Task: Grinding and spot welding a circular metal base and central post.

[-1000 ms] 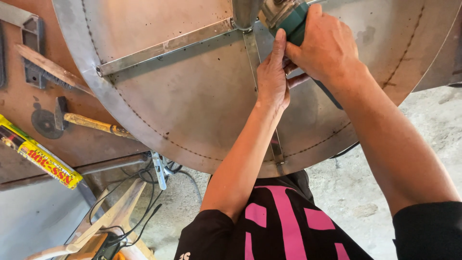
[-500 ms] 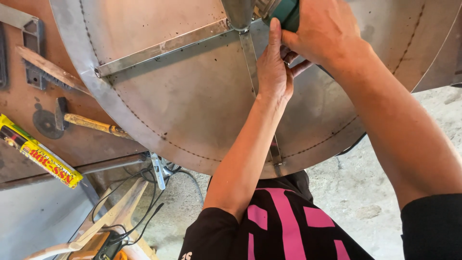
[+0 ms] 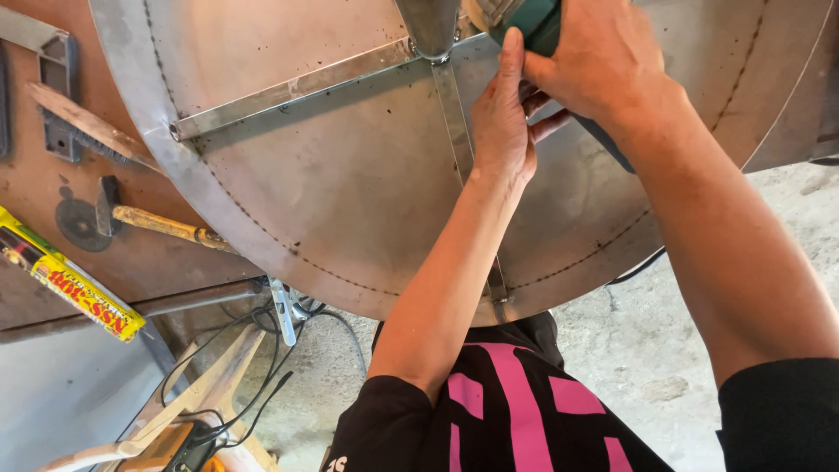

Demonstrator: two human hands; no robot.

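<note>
Firstly, fingers: our right hand (image 3: 603, 61) is clenched around the green power tool (image 3: 535, 24), whose body runs off the top edge of the view; only a short green stretch and a bit of pale casing show above the knuckles. Our left hand (image 3: 502, 131) lies flat-palmed against the round metal disc (image 3: 350, 201), its forefinger stretched straight up along the tool's green casing and touching it, the other fingers tucked under our right hand. Whether those hidden fingers grip anything we cannot tell.

Item, disc: a large grey sheet-metal circle with a dotted line of marks following its rim. Two flat metal strips (image 3: 293, 87) cross it, one running from the left rim up to the centre, one dropping from the centre to the lower rim beneath our left forearm. They meet at a metal post (image 3: 430, 26) just left of the tool.

Item, edges: the disc's lower rim overhangs the brown workbench (image 3: 52, 253) and reaches over our lap. The tool sits near the centre, well away from every rim.

Item, bench, left of the disc: a wire brush (image 3: 83, 131), a hammer (image 3: 157, 223) whose wooden handle goes under the disc's rim, a dark grinding disc (image 3: 77, 223), a yellow box (image 3: 65, 284) at the bench edge.

Item, below: black cables (image 3: 236, 367) and pale wooden pieces (image 3: 192, 402) on the concrete floor (image 3: 638, 350); to the right the floor lies open.
</note>
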